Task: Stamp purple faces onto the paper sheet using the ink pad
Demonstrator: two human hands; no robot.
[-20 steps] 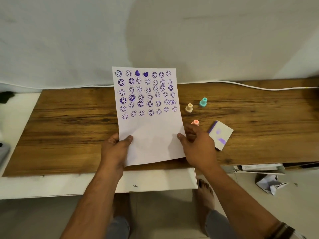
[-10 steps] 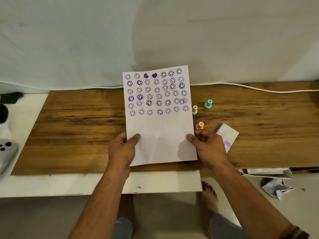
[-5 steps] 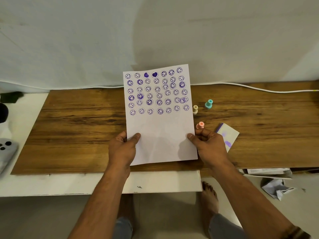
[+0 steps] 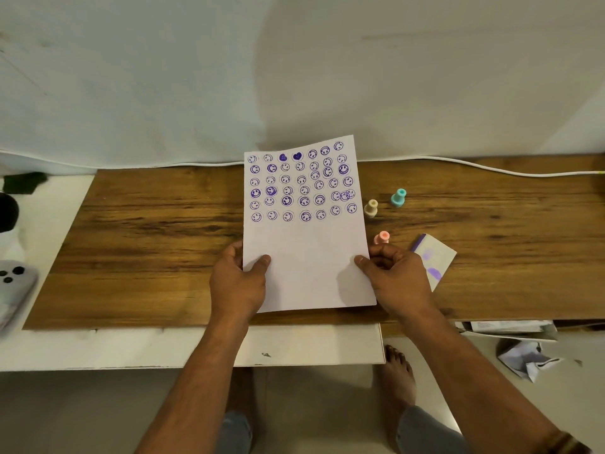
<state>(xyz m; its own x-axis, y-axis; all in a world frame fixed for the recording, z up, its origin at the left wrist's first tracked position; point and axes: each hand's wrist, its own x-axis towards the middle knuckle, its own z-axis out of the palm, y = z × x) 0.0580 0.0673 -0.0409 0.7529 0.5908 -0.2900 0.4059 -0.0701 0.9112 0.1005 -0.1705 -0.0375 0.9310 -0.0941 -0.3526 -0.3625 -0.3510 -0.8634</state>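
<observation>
paper: the paper sheet (image 4: 307, 257) was held up by both hands, lower half pinched, upper half tilted away from the person; likely raised to look over the stamped rows, not to stamp.
left grip: the left hand (image 4: 237, 286) was closed on the sheet's left edge, thumb on the front face, fingers behind.
right grip: the right hand (image 4: 397, 283) was closed on the sheet's right edge, thumb on front, fingers curled behind.
faces: purple faces (image 4: 302, 185) filled the part of the sheet beyond both grips in rough rows, with two solid hearts in the far row; some prints overlapped near the right edge.
blank room: the stretch of paper between the two thumbs and down to the near edge was unstamped, so there looked to be room for more rows.
stamps: a pink stamp (image 4: 382, 237) stood just beyond the right hand's fingers; a beige stamp (image 4: 371, 208) and a teal stamp (image 4: 398, 197) stood farther out, right of the sheet.
ink pad: the ink pad (image 4: 433, 260) lay just right of the right hand, partly hidden by it, with purple smears on the white top.
table: the wooden table (image 4: 147, 240) was bare left of the left grip, giving open room to lay the sheet flat.
edges: the sheet's near edge hung close to the table's front edge; the top right corner curled upward.
risk: judged that fresh ink could smear if the thumbs slid up.
</observation>
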